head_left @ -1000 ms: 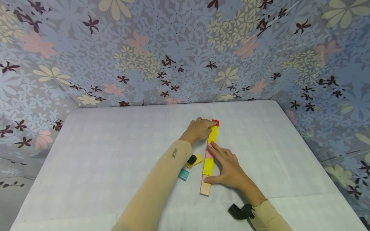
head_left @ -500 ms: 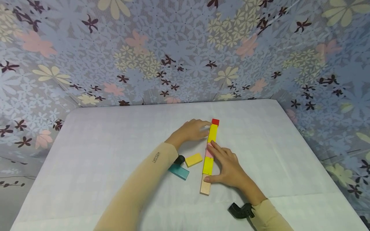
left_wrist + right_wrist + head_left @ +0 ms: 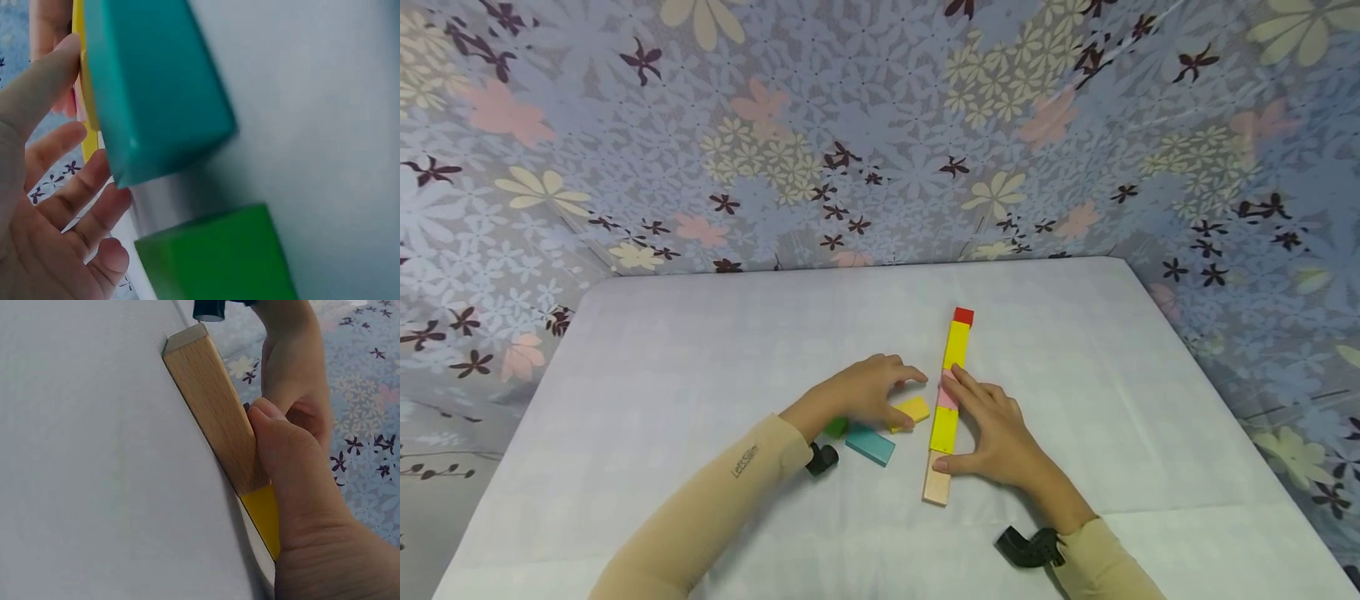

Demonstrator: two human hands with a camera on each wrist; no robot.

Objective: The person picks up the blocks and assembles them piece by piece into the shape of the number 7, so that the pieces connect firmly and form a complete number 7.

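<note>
A straight row of blocks runs away from me in the head view: plain wood block (image 3: 936, 487), yellow block (image 3: 944, 430), pink block (image 3: 948, 397), another yellow block (image 3: 956, 345) and a red block (image 3: 964, 317) at the far end. My right hand (image 3: 1000, 433) rests along its right side, thumb on the wood block and fingertips on the pink one. Left of the row, my left hand (image 3: 861, 393) is at a loose yellow block (image 3: 916, 408), thumb over its near edge and fingers spread beyond it. A teal block (image 3: 162, 87) shows large in the left wrist view.
A green block (image 3: 837, 427) lies beside the teal one, partly hidden by the left wrist. Black wrist cameras, such as the right one (image 3: 1026, 547), sit low over the white-covered table (image 3: 715, 350). Flowered fabric (image 3: 880, 150) rises behind the table.
My left hand has left the red block at the row's far end and come back toward me to the loose yellow block. The green block has come into view. My right hand stays put.
</note>
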